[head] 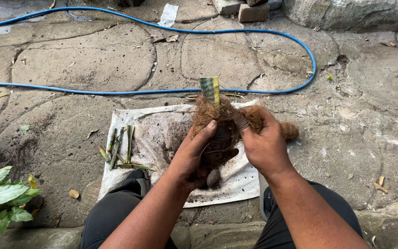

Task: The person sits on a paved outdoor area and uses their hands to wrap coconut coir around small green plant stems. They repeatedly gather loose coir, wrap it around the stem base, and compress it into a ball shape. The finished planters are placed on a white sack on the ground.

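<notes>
Brown coconut-fibre ball [220,131] around a green-and-yellow leaf cutting [210,90] looks light, crumbly; left hand [192,159] cups it, right hand [263,143] pinches fibre, over the white sack's [162,133] right edge.

Light: we saw soft, even daylight, no glare | Shadows: faint, diffuse under hands | Focus: sharp throughout, no motion blur | Edges: mild wide-angle bending at corners

You have two hands, left [192,159] and right [263,145], on one fibre-wrapped plant bundle [219,133], with one white cloth [162,133], one blue hose [162,91], and one stone brick [253,12].
</notes>
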